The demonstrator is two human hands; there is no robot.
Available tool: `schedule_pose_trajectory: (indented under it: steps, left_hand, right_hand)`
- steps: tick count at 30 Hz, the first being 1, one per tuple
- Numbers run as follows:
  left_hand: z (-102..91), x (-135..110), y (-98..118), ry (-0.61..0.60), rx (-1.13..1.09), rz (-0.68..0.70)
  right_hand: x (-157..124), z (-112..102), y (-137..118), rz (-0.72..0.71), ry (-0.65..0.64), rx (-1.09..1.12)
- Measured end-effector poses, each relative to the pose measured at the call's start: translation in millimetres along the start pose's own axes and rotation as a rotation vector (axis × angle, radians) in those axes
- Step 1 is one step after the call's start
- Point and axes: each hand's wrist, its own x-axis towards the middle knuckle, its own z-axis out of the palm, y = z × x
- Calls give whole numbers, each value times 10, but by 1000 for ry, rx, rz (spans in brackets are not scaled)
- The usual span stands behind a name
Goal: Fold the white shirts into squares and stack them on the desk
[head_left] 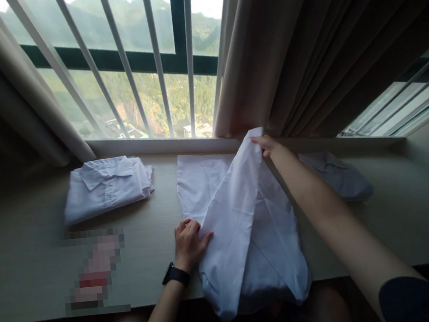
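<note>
A white shirt [223, 216] lies spread in front of me, its lower end drooping over the near table edge. One sleeve runs slantwise across it, from the near edge up to the far right. My right hand [268, 144] pinches the end of that sleeve at the far side. At the shirt's left edge rests my left hand [192, 244], thumb stretched out over the cloth and the other fingers bent at the border; whether they grip fabric I cannot make out. A dark watch is on my left wrist.
A folded white shirt [106, 186] lies on the table [164, 267] to the left, another folded shirt [337, 175] to the right, partly behind my right arm. A pixelated pinkish item [96, 268] is at front left. Behind stand a barred window [132, 62] and curtains [282, 38].
</note>
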Motion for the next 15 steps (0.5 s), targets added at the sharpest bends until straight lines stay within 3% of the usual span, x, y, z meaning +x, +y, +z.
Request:
schedule_pose_trajectory:
  steps: [4,7,12,15]
  left_hand:
    - [27,19,-13,11,-10,12]
    - [52,31,-16,15,-15,26]
    - [49,62,6,-48,64,156]
    - [37,80,18,-61,98,192]
  right_hand:
    - [466,95,79,-12,21,-29]
    - [730,132,281,2,30,-43]
    - [917,57,844,69,68,-35]
    - [987,-73,1006,38,91,13]
